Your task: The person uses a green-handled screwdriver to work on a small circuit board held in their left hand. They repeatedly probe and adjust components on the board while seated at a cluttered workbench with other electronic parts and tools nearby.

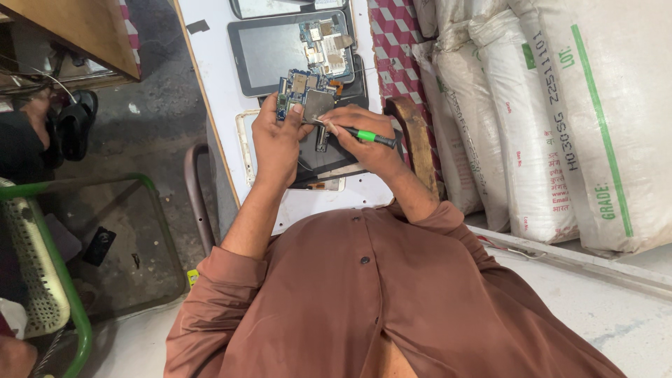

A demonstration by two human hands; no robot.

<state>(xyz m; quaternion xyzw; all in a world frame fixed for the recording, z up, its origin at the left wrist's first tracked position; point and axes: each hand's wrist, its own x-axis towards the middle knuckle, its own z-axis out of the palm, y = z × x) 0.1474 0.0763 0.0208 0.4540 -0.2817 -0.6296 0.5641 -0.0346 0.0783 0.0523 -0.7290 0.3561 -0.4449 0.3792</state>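
Observation:
My left hand (276, 143) grips a blue circuit board (299, 91) with a metal shield, holding it over an opened tablet (322, 150) on the white table (210, 49). My right hand (360, 133) holds a green-and-black screwdriver (367, 136), its tip touching the board's lower edge near my left thumb. Both hands are close together above the tablet's dark inner frame.
A second tablet (269, 52) lies face up further away with another circuit board (325, 45) on it. White sacks (560, 119) are stacked at the right. A green-framed chair (42, 259) stands at the left, with another person's sandalled foot (70, 119) nearby.

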